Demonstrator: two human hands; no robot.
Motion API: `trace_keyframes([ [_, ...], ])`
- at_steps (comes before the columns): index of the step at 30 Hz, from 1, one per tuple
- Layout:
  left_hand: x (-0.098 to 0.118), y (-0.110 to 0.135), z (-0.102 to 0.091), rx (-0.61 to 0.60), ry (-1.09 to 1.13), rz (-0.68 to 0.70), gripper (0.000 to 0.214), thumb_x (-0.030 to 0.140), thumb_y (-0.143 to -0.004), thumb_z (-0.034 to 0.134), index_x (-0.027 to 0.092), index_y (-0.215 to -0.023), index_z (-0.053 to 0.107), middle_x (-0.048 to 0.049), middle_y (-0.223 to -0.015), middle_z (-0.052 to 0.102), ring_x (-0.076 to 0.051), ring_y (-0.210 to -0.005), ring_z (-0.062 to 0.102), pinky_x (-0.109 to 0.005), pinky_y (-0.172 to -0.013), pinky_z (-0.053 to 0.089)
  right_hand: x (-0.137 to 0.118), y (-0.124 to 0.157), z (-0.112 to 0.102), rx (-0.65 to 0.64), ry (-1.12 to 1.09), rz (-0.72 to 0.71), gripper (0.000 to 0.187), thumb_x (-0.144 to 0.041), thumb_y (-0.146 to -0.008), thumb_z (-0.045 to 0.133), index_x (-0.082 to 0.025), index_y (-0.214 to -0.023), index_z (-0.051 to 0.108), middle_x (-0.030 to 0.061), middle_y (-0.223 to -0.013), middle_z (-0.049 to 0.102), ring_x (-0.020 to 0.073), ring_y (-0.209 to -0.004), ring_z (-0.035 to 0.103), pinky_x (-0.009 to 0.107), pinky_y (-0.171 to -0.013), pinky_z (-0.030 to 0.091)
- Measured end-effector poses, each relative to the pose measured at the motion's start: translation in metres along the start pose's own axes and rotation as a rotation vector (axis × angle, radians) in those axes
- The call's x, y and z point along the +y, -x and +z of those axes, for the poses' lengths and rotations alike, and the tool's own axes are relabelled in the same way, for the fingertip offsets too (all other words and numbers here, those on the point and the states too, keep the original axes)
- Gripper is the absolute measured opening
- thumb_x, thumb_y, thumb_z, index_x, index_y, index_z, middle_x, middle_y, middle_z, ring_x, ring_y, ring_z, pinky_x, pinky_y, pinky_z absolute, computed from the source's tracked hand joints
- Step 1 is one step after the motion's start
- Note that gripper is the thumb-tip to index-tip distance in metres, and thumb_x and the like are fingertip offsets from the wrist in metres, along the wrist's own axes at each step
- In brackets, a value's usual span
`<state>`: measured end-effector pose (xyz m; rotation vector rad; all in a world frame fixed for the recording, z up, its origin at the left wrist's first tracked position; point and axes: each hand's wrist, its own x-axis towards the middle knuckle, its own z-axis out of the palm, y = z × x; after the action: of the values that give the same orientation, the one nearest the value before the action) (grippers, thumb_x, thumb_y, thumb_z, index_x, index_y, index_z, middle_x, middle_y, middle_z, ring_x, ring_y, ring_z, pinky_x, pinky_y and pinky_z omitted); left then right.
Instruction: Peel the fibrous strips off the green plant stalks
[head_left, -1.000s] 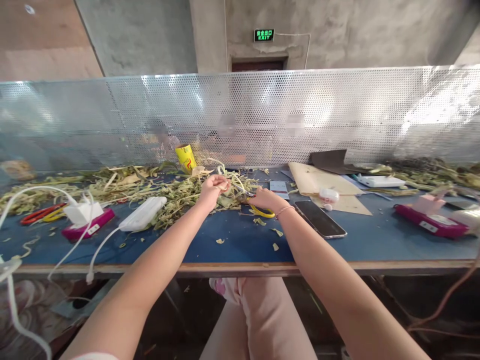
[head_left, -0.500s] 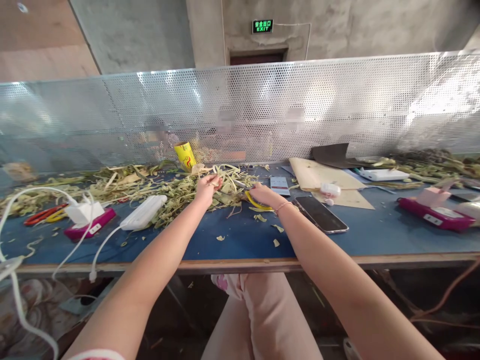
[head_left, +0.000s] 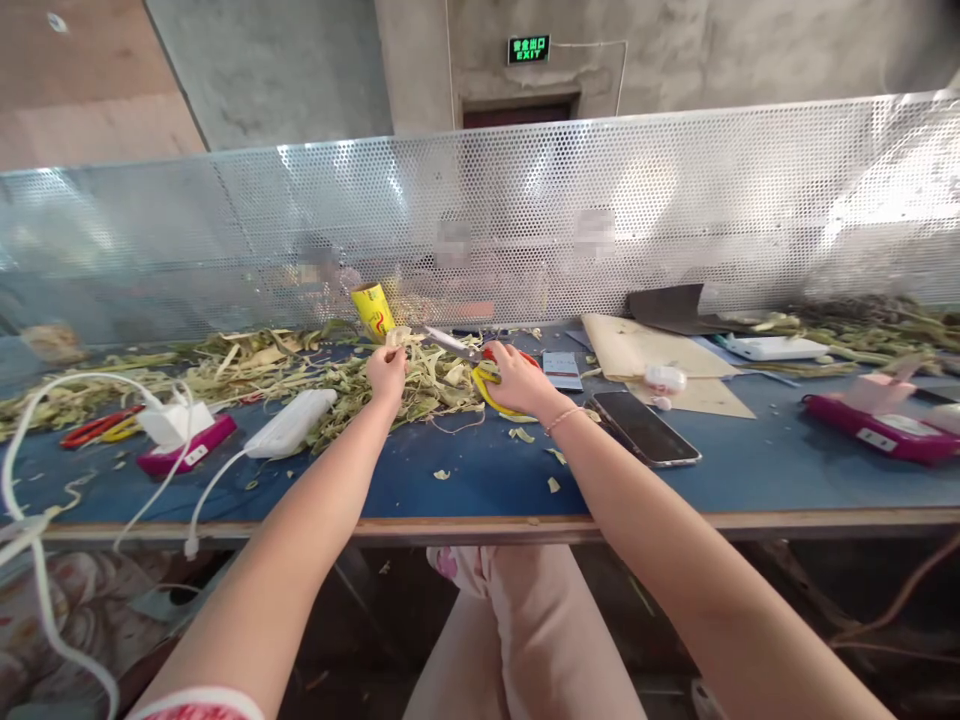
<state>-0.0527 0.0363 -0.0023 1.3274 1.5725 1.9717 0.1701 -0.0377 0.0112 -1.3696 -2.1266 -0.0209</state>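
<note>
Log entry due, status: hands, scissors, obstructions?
Right hand holding scissors. Left hand at dried plant pile, grip unclear. Phone right of both hands, clear of scissors.

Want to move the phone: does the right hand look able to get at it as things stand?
Probably yes: the phone lies close to the right hand, with nothing lying on it. That hand holds scissors, though, so it would likely need to put them down first.

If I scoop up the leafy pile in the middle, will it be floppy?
Probably: the pile looks like thin, bendy strips. It may lift in clumps, because the strips look tangled. Bits might drop off, as loose scraps lie on the table.
</note>
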Motion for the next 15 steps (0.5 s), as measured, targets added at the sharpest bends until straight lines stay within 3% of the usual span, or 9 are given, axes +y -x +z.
trace_keyframes([
  [6,0.002,0.003,0.000,-0.071,-0.133,0.184,0.009,0.023,-0.066,0.054,0.016,-0.068,0.059,-0.0023,-0.063,0.061,-0.016,-0.064,0.056,-0.028,-0.068,0.043,-0.008,0.002,0.005,-0.056,0.107,-0.030,0.047,-0.037,-0.080,0.044,-0.019,-0.123,0.038,0.0146,-0.116,0.052,0.0273,-0.102,0.056,0.036,-0.080,0.044],
  [15,0.014,0.015,0.003,-0.122,-0.096,0.249,0.005,0.013,-0.062,0.058,0.017,-0.059,0.059,0.0001,-0.057,0.058,-0.013,-0.058,0.053,-0.025,-0.064,0.040,-0.005,0.000,0.006,-0.078,0.118,0.012,0.049,-0.036,-0.081,0.044,-0.019,-0.127,0.036,0.0150,-0.121,0.050,0.0276,-0.108,0.053,0.036,-0.083,0.044],
])
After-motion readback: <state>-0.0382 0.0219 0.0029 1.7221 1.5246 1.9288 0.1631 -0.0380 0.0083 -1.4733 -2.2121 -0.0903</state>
